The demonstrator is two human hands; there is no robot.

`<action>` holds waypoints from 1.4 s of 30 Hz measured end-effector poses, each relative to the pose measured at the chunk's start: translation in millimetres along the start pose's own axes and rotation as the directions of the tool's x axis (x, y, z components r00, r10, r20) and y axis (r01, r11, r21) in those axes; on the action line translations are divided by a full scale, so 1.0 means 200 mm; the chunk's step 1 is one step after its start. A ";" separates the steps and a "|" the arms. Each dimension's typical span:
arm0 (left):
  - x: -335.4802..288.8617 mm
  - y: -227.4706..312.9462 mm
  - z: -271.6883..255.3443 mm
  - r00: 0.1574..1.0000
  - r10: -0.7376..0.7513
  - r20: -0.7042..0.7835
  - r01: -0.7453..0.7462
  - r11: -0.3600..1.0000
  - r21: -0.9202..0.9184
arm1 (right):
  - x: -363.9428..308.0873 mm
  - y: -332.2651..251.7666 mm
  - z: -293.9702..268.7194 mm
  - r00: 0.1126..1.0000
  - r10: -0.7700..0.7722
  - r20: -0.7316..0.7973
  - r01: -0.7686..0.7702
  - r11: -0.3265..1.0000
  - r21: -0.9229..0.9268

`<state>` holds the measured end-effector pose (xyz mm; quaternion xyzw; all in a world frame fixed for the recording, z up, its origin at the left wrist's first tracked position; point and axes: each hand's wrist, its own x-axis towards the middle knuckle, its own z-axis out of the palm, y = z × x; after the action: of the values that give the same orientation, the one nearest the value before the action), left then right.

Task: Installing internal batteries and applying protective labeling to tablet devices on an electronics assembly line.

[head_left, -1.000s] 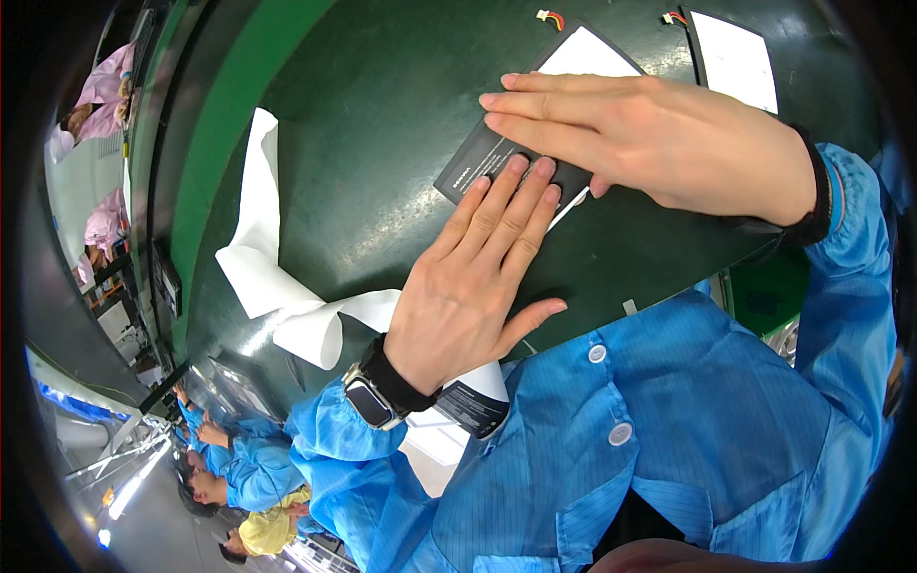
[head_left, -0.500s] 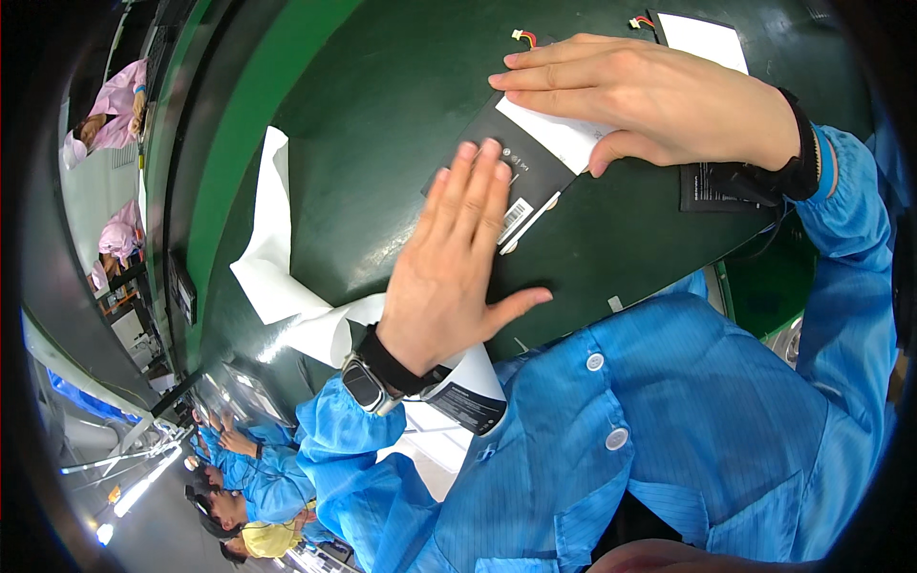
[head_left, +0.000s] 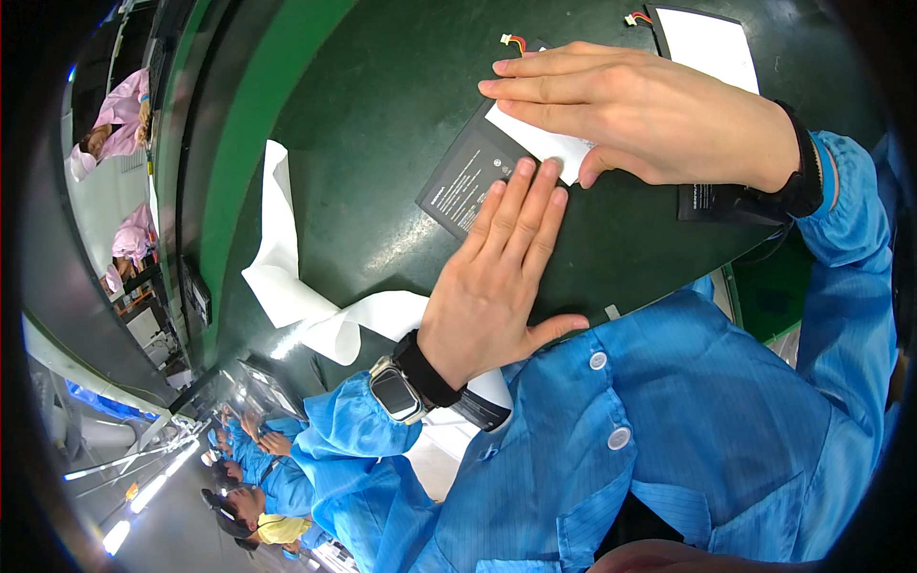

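A flat black battery pack with printing on it lies tilted on the dark green table. Its short red and yellow lead ends in a small white connector at the far side. My left hand rests on the pack's near part, palm down, fingers straight and thumb spread. Over the white part of the pack lies my right hand, also flat with fingers stretched out. Neither hand grips anything. The hands hide much of the pack, including its near edge.
A curled white strip runs along the left toward a dark printed piece below my left wrist. Another battery pack with a white face sits at the far right. A dark printed item lies under my right wrist. Other people work at left.
My left hand has slid to the right across the pack, uncovering printing on its left part and covering the near edge. My right hand has stayed nearly in place.
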<state>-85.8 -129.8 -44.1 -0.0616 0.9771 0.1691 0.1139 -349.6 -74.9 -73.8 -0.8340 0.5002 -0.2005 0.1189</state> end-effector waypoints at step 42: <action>-0.50 -0.33 0.05 0.741 -0.520 -0.424 0.225 0.788 -0.574 | 0.24 0.00 -0.17 0.968 0.116 0.222 -0.098 0.991 -0.089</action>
<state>23.5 -180.1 -50.3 -0.3362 0.8561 0.3560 -0.1654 -344.2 -116.3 -33.9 -0.8272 0.5349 -0.0776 0.1534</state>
